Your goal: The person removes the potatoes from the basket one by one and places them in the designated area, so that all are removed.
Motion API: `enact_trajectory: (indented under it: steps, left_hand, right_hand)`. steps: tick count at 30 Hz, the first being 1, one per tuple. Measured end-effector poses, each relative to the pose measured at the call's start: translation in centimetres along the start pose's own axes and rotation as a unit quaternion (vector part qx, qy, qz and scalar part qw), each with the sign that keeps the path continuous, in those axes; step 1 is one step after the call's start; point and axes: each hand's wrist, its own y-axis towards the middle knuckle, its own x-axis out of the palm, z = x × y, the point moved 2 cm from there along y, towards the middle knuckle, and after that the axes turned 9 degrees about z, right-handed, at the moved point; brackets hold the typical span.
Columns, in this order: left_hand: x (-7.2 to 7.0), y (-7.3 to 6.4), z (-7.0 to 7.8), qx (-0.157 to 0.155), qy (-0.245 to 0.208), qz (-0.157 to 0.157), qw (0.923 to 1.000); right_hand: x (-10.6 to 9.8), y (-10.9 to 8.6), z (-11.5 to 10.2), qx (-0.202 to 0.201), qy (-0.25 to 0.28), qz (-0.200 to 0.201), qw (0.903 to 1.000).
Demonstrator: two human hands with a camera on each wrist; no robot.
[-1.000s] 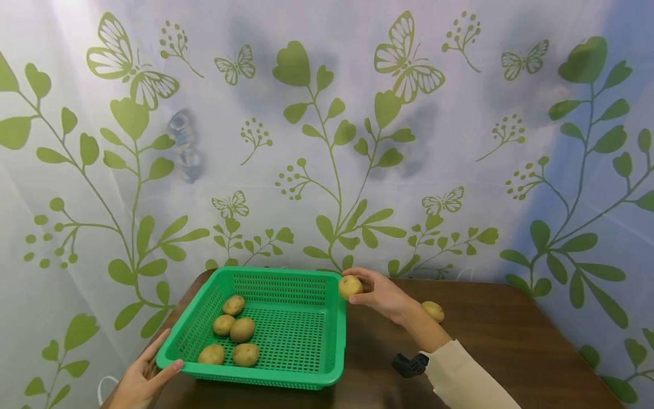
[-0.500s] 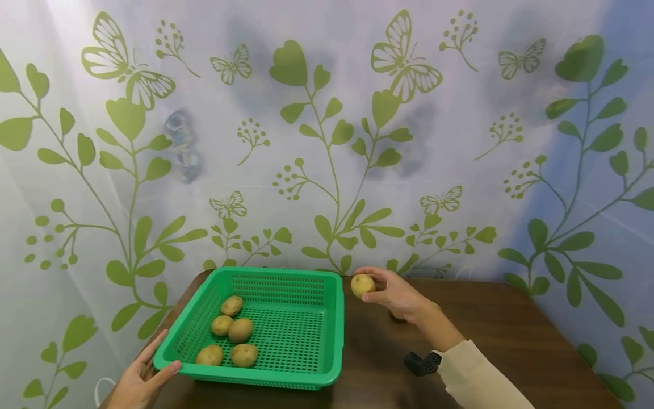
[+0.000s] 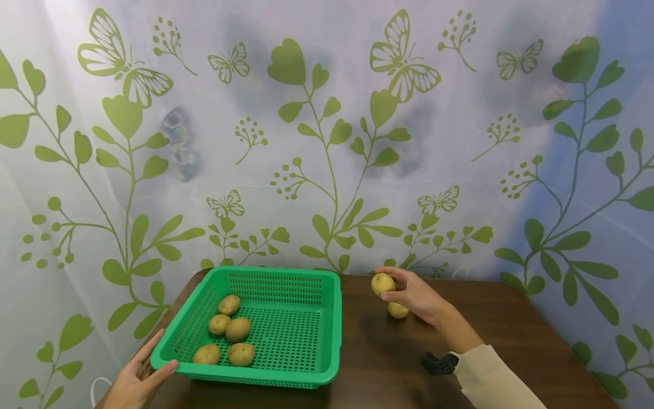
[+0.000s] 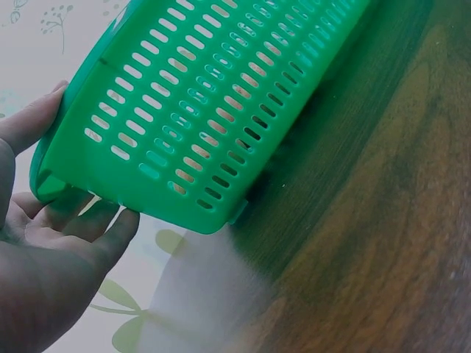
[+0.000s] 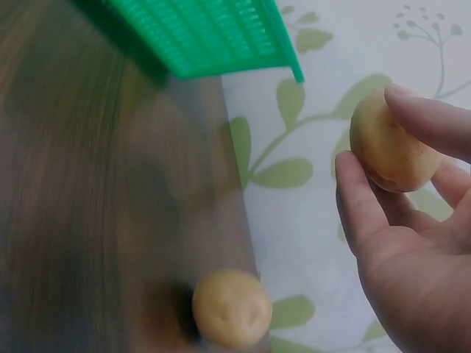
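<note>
My left hand [image 3: 137,374] grips the near left corner of a green plastic basket [image 3: 334,329], thumb on the rim and fingers beneath it, as the left wrist view shows [image 4: 66,243]. Inside, several potatoes [image 3: 238,329] lie on the left half of the basket's floor. To the right of the basket, my right hand [image 3: 416,295] holds a potato [image 5: 390,143] between thumb and fingers, raised above the table. Just below that hand another potato [image 3: 398,310] rests on the tabletop, partly overlapped by the held one in the head view.
The dark brown wooden table [image 3: 490,329] extends right of the basket. A curtain [image 3: 327,142] with green leaves and butterflies hangs right behind the table's back edge. A black strap piece [image 3: 439,363] juts from my right sleeve.
My right hand has moved right with the potato, from the basket's right rim to over the table near the other potato. My left hand stays on the basket's corner.
</note>
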Motion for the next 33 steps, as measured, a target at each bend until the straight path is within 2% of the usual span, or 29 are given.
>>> enact_trajectory:
  steps: [7,11,18,27,33]
  left_hand:
    - [-0.2,0.1,0.3,-0.019,0.015,-0.002,0.9997]
    - [-0.2,0.1,0.3,-0.017,0.015,-0.008,0.9997]
    - [-0.3,0.0,-0.1,-0.004,-0.015,0.0,0.9999]
    - [-0.3,0.0,0.1,-0.005,0.005,-0.006,1.0]
    - [0.0,0.0,0.2,-0.008,0.003,-0.007,0.9999]
  right_hand:
    - [-2.0,-0.5,1.2,0.008,-0.009,0.025,0.9996]
    - [-3.4,-1.0,2.1,0.017,-0.003,0.043,0.9989]
    - [-5.7,-2.2,2.9,0.022,-0.004,0.056,0.9982]
    - [-8.4,-3.4,4.8,0.025,0.0,0.057,0.9981]
    - [-9.8,-4.1,5.7,0.025,0.008,0.058,0.998]
